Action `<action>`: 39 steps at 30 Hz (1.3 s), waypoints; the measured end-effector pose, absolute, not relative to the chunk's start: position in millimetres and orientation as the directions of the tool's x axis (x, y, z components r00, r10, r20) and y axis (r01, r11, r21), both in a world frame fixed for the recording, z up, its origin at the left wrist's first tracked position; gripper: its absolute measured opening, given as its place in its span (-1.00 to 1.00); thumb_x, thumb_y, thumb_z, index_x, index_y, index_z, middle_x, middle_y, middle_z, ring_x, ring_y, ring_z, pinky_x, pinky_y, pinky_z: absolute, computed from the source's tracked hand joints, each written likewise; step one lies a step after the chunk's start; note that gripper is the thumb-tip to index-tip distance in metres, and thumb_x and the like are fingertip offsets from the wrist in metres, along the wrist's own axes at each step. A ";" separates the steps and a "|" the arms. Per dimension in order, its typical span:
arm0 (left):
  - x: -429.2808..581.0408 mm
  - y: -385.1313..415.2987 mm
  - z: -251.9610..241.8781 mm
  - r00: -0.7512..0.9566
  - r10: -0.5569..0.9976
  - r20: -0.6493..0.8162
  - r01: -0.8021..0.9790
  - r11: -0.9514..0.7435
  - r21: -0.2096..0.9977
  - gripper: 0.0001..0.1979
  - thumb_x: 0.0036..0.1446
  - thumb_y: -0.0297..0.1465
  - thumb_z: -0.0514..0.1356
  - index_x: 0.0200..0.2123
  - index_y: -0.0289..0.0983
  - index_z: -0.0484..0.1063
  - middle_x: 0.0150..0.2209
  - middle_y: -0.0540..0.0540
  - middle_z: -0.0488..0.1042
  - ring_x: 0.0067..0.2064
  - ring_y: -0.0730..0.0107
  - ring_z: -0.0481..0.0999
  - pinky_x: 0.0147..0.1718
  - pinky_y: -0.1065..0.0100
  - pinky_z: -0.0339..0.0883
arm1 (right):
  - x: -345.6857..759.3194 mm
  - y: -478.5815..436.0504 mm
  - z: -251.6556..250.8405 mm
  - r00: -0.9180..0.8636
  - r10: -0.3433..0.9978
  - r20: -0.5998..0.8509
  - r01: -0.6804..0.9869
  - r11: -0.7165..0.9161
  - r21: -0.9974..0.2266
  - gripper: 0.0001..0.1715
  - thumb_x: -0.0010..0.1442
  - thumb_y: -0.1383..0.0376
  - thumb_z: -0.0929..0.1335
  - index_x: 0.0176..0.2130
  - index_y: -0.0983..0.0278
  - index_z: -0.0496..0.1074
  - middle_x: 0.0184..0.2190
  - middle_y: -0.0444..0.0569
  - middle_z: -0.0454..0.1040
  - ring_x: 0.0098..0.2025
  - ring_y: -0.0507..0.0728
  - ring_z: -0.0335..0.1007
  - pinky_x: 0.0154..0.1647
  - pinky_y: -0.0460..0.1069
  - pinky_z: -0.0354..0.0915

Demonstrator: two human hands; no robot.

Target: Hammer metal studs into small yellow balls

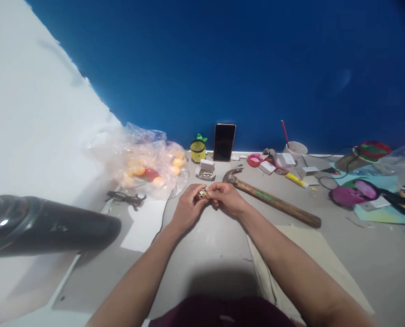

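Observation:
In the head view, my left hand [189, 203] is closed around a small round gold thing [202, 194] with a dark pattern. My right hand [225, 197] meets it from the other side, thumb and fingers pinched together at its right edge. What exactly sits in that pinch is hidden by the fingers. Just beyond my hands stands a small open box [207, 168] with shiny little pieces in it. A claw hammer [274, 198] with a worn wooden handle lies right of my right hand, its head close to my fingers.
A phone [224, 142] leans upright on the blue wall beside a yellow-green pot [198, 150]. Plastic bags [148, 159] with orange things and black glasses [127, 199] lie left. A dark cylinder [52, 225] juts in. Rightward are a white cup [296, 149] and a yellow tube [297, 180].

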State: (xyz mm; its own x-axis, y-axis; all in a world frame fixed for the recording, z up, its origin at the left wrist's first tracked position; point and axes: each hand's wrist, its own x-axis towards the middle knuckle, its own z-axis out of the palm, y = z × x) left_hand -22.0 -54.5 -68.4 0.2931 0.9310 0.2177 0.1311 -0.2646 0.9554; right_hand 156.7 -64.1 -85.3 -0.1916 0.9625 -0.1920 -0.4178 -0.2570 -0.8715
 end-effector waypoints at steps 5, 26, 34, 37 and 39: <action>-22.3 -54.1 -69.8 0.300 0.932 0.205 0.126 -0.252 0.960 -0.68 0.03 -0.50 0.44 -0.11 -0.16 0.65 -0.10 -0.14 0.57 -0.06 0.10 0.49 0.07 0.17 0.32 | 155.3 -64.2 -87.0 -0.191 0.968 -0.165 -0.363 -0.226 -0.904 -0.61 -0.06 0.13 0.63 -0.42 0.30 0.50 -0.64 -0.18 0.42 -0.62 -0.05 0.24 -0.58 -0.12 0.27; -16.8 -60.1 -77.6 0.197 0.959 0.204 0.197 -0.242 0.950 -0.71 0.05 -0.39 0.44 -0.11 -0.17 0.64 -0.07 -0.13 0.61 -0.03 0.11 0.55 0.10 0.14 0.39 | 158.1 -64.9 -86.7 -0.226 0.963 -0.146 -0.327 -0.217 -0.920 -0.48 -0.04 -0.01 0.62 -0.34 0.29 0.46 -0.65 -0.26 0.37 -0.66 0.05 0.43 -0.62 -0.03 0.50; -15.0 -60.4 -70.3 0.209 0.977 0.038 0.113 -0.063 0.992 -0.60 0.04 -0.35 0.41 -0.02 -0.30 0.58 -0.14 -0.14 0.65 -0.17 0.23 0.61 -0.07 0.24 0.50 | 157.6 -64.4 -87.8 -0.239 0.966 -0.098 -0.460 -0.201 -0.865 -0.46 0.01 -0.04 0.61 -0.34 0.29 0.44 -0.66 -0.30 0.32 -0.68 -0.02 0.32 -0.69 -0.11 0.37; -15.7 -59.8 -69.9 0.218 0.973 0.082 0.140 -0.114 0.984 -0.61 0.06 -0.35 0.39 -0.02 -0.29 0.60 -0.10 -0.14 0.65 -0.13 0.22 0.62 -0.05 0.24 0.50 | 156.0 -64.7 -87.0 -0.226 0.969 -0.103 -0.443 -0.197 -0.875 -0.47 -0.01 -0.02 0.62 -0.34 0.28 0.42 -0.64 -0.28 0.36 -0.68 -0.03 0.31 -0.68 -0.12 0.37; -16.2 -59.3 -70.5 0.224 0.966 0.130 0.163 -0.169 0.972 -0.64 0.06 -0.35 0.38 -0.03 -0.27 0.62 -0.07 -0.14 0.65 -0.09 0.21 0.62 -0.01 0.23 0.49 | 155.0 -64.9 -87.1 -0.214 0.972 -0.102 -0.416 -0.185 -0.891 -0.47 0.00 -0.02 0.62 -0.34 0.27 0.42 -0.64 -0.27 0.39 -0.68 -0.02 0.32 -0.67 -0.11 0.37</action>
